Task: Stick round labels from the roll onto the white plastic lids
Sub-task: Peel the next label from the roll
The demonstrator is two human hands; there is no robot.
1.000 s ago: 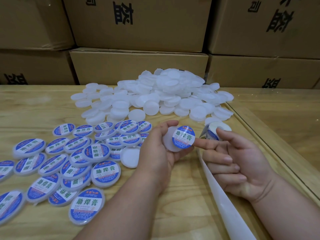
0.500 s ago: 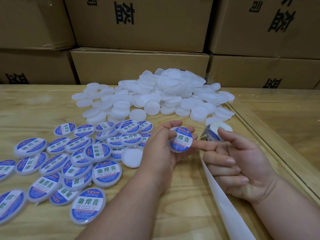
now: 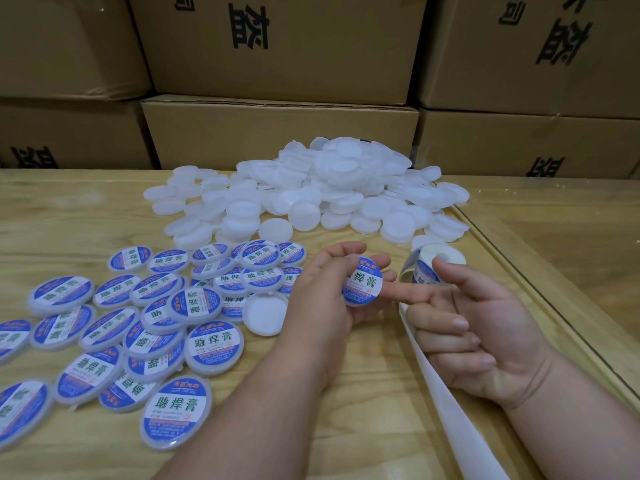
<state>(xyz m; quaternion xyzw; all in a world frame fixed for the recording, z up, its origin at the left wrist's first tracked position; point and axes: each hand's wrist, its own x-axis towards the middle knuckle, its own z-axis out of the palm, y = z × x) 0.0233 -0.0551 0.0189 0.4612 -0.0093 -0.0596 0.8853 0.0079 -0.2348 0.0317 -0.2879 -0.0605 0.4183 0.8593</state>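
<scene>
Lid (image 3: 362,284) pinched in left hand (image 3: 322,303), label facing up.

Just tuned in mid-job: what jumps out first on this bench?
At centre, the left hand holds a lid with a blue label while the right hand puts its index finger to the label's edge. Behind lies a heap of bare white lids; to the left, the labelled lids spread over the wooden table.

We see a heap of bare white lids (image 3: 311,192) at the table's far side, and labelled lids (image 3: 138,320) with blue-and-white round labels spread at the near left. One labelled lid (image 3: 362,285) stands tilted, above the table. The label roll (image 3: 436,263) lies right of it, its backing strip (image 3: 446,407) trailing toward us.
</scene>
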